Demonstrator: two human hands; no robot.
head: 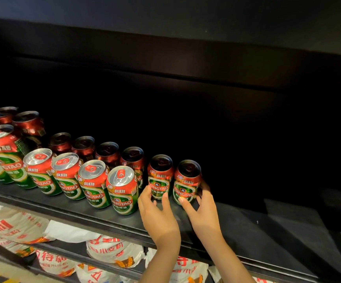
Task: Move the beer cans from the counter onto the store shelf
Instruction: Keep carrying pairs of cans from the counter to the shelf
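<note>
At the bottom of the frame, under the shelf (247, 227), white flour bags (112, 252) lie on a lower level. Above them, the two forearms rise from the lower middle toward the shelf. The left hand (155, 209) curls thumb and fingers around the lower part of the left can (159, 176), and the right hand (203, 203) curls around the right can (187, 181) in the same way, thumb in front and fingers behind. Each can is directly ahead of its own hand, so neither hand is nearer. Both cans stand upright on the shelf just right of centre, long axis vertical, tops up, labels facing the camera. They seem already set down, so I judge the next move is only to release. To the left, the can rows (67, 172) extend toward the middle left edge. Farther back and right, the shelf is dark.
</note>
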